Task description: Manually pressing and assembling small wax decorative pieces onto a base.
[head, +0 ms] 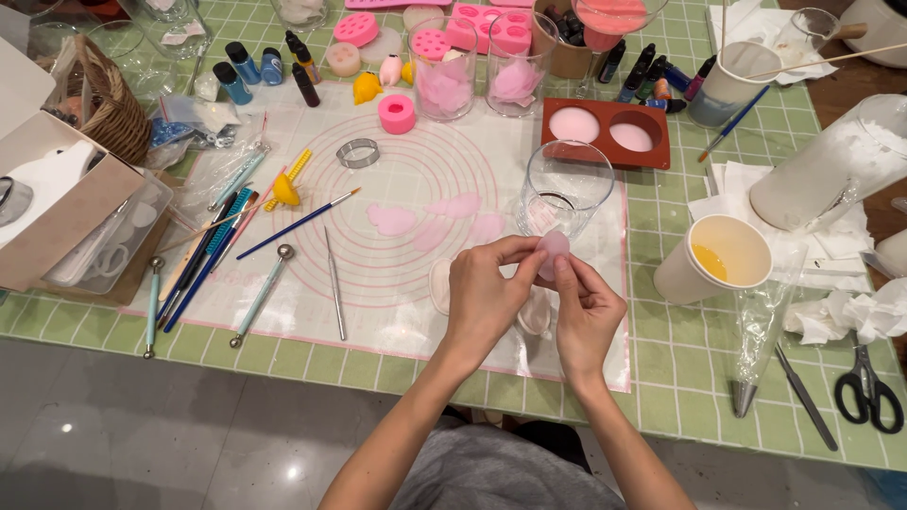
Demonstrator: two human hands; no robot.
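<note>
Left hand (487, 297) and right hand (584, 307) – grips pinched shut on thin pink petal (553, 250) | held above silicone mat (397, 217), near empty glass (564, 189) | risk – soft petal likely tears or creases under fingertip pressure.

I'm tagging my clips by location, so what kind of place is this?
Probably a home craft table set up for moulding wax or soap. Both hands, left hand and right hand, pinch a thin pink petal over a ringed work mat, with pink silicone moulds and modelling tools around.
</note>
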